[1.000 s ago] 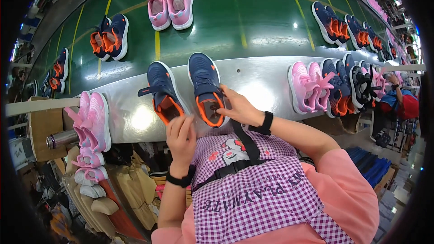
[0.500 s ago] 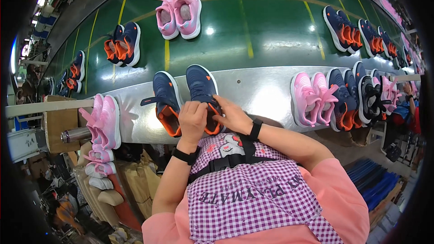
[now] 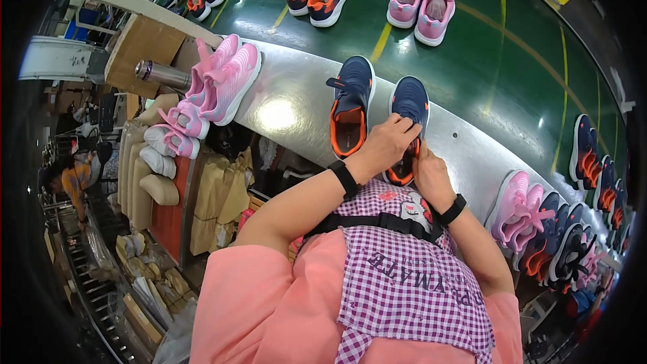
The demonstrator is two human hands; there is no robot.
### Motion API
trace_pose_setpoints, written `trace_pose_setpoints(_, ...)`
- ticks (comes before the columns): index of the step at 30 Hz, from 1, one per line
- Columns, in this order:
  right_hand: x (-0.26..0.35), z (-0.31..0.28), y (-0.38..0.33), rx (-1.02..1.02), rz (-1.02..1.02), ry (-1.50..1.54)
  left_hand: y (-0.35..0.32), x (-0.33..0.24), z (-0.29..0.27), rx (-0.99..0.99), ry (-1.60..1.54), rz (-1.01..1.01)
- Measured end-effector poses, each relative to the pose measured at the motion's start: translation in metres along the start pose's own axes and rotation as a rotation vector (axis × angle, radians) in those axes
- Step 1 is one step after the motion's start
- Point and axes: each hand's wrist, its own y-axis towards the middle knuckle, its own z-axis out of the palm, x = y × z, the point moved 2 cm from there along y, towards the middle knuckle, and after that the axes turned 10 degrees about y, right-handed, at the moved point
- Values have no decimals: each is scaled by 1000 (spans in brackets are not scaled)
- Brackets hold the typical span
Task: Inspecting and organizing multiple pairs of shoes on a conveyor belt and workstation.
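The navy shoe (image 3: 410,94) stands upright on the metal tabletop (image 3: 290,81), in front of the person, toe directed toward the green belt (image 3: 465,74). The left hand (image 3: 387,145) reaches across the shoe's opening; its fingers are bent, with the fingertips on the upper. Whether they pinch the material cannot be told. The right hand (image 3: 432,174) is positioned at the right side of the opening, fingers partly curled, index finger raised along the orange-lined collar; its grip is partly hidden. A second navy shoe (image 3: 350,108) stands just to the left, untouched, its strap extending sideways. A pink pair (image 3: 232,87) is located at the tabletop's left end, near a metal flask (image 3: 163,74).
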Motion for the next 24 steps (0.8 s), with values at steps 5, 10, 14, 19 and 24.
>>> trace_pose_setpoints(5,11,-5,1,-96,-28,57,-3,4,-2,-17,-29,-15)
trace_pose_setpoints(10,15,-7,1,-101,128,75,-7,1,-33,-162,-192,50)
trace_pose_setpoints(14,-1,-1,-2,-164,143,163,-36,23,-44,-163,-178,-52)
trace_pose_setpoints(19,-33,-24,-24,-251,293,234,-70,57,-52,-322,-169,-409)
trace_pose_setpoints(24,-17,-69,-11,-91,456,25,-82,97,-34,-240,-152,-643)
